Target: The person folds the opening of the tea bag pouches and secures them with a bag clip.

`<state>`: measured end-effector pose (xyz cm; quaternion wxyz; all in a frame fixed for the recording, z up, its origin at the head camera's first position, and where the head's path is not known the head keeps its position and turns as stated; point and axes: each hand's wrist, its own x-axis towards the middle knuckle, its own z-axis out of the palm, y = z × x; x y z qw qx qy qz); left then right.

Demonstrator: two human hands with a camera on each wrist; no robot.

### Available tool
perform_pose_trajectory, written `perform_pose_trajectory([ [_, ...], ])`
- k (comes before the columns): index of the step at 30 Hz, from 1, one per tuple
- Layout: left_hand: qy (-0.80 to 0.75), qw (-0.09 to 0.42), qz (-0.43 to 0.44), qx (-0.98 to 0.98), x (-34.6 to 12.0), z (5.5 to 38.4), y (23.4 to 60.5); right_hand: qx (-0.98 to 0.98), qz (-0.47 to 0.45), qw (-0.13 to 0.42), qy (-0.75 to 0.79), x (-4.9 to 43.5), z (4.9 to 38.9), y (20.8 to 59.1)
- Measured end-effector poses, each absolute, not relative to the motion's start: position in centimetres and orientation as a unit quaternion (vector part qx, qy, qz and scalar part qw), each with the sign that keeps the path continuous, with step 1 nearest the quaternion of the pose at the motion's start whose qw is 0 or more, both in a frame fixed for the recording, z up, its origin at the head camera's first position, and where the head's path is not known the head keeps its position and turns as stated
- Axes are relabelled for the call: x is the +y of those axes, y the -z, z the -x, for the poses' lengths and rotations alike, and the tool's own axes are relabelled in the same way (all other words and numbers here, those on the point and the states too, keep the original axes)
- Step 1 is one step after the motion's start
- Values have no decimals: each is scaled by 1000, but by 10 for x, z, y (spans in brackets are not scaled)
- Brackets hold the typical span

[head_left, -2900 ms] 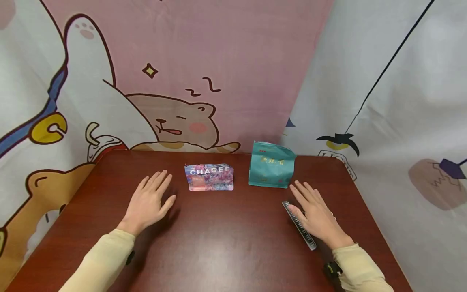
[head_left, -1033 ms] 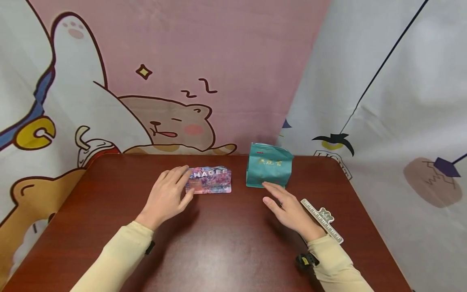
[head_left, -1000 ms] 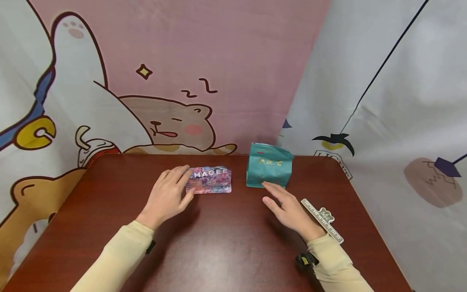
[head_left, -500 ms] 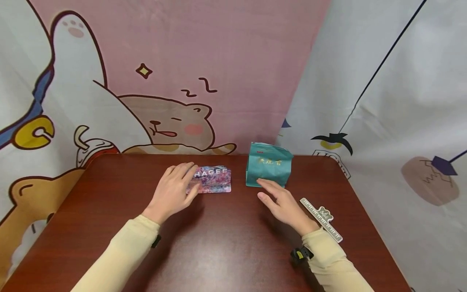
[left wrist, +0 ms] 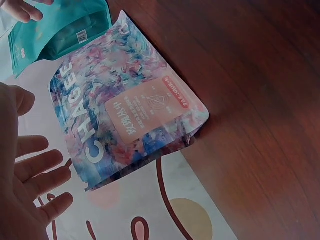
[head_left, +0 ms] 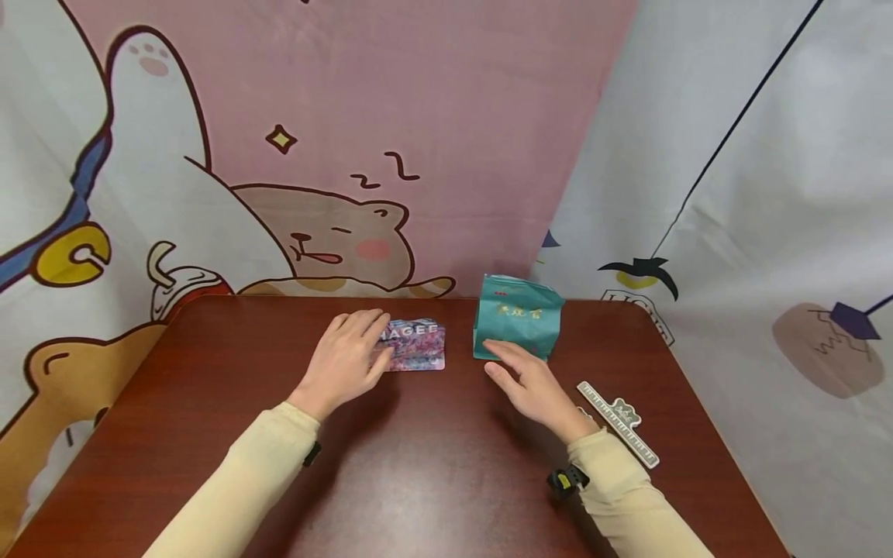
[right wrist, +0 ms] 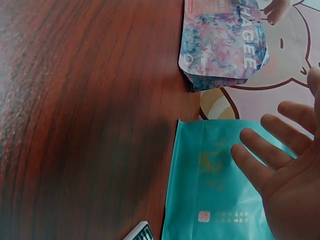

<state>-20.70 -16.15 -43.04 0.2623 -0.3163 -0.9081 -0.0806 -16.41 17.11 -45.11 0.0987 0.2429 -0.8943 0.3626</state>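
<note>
My left hand (head_left: 345,356), fingers spread and relaxed, hovers over the left end of a pink-and-blue CHAGEE pouch (head_left: 416,346), overlapping its first letter in the head view. From the left wrist, a gap shows between its fingertips and the standing pouch (left wrist: 107,100). My right hand (head_left: 533,384) holds nothing; its loosely extended fingers overlap the lower left of a teal pouch with gold lettering (head_left: 519,316). In the right wrist view the fingers pass in front of the teal pouch (right wrist: 200,170).
A pale clip with a ruler-like edge (head_left: 618,424) lies on the brown table (head_left: 432,465), right of my right wrist. A darker clip (right wrist: 141,232) is mostly hidden beneath that hand. A cartoon-printed cloth (head_left: 474,139) hangs behind the table.
Both hands have moved inward: my left to the right, over the CHAGEE pouch, my right leftward from above the clips to the teal pouch. The pouches stand where they were.
</note>
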Motion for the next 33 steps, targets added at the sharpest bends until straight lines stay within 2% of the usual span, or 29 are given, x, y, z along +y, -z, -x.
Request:
perform_pose_trajectory([
  [19,89,244,307,-916,-144,218,434,-892,-220,71,-389,155,176,451],
  [33,111,211,286,-928,-133,225,437,-883,-215,87,-408,143,189,457],
])
